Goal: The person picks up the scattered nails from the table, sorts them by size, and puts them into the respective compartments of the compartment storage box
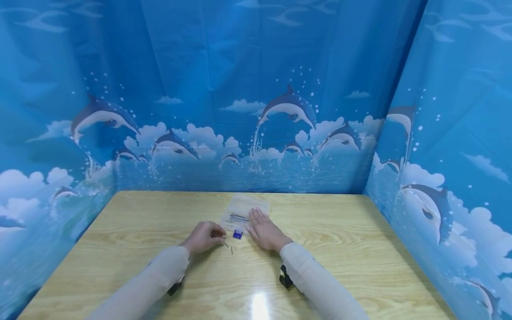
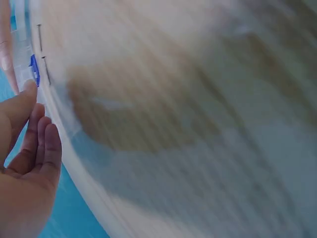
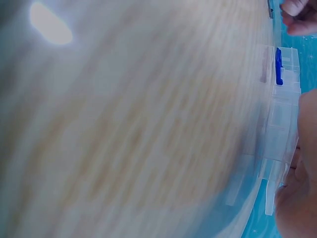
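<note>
A clear plastic case with compartments lies toward the back of the table. My right hand rests over its right side, fingers straight. Inside the case is a slim silver metal rod. A small blue piece sits at the case's front edge, between the hands. My left hand is just left of it, fingers loosely bent, with nothing visible between them. Close by its fingertips lie two thin dark nails with small heads, one nearer the fingers, the other nail slightly right.
The wood-grain table carries these things near its back middle. A blue dolphin-print curtain hangs behind it and along both sides. A bright light reflection shows on the tabletop near the front.
</note>
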The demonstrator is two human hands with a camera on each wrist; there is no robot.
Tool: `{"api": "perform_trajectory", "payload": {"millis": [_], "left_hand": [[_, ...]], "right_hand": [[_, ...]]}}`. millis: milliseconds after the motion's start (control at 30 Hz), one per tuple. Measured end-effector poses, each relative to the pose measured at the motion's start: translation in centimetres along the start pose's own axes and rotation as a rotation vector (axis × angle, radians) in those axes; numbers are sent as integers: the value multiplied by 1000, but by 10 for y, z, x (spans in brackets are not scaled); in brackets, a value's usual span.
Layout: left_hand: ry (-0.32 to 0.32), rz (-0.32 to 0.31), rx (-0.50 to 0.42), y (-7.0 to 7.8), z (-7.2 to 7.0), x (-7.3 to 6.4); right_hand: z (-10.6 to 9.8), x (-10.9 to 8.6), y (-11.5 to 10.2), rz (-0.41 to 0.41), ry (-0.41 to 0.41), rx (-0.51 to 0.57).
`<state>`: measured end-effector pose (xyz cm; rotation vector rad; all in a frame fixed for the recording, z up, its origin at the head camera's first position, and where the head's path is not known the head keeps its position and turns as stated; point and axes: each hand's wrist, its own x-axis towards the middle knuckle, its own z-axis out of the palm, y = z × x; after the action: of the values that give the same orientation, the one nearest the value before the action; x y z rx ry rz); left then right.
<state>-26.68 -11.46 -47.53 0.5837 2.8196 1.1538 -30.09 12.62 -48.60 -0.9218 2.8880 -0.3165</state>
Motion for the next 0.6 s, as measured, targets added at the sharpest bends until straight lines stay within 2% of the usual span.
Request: {"api": "perform_trajectory", "payload": {"millis": [100,300,467,600], "left_hand": [[-22,23,13,-5,2,-3],[-39,23,22,-11,9,-3],[-22,40,42,-10,10,0],[-37,41,90,-8,10,1]], "right_hand": [[0,-1,-1,-7,1,8],[-1,-1,0,0,-14,10],[0,0,1,5,-4,1],[1,1,1,8,-9,8]]}}
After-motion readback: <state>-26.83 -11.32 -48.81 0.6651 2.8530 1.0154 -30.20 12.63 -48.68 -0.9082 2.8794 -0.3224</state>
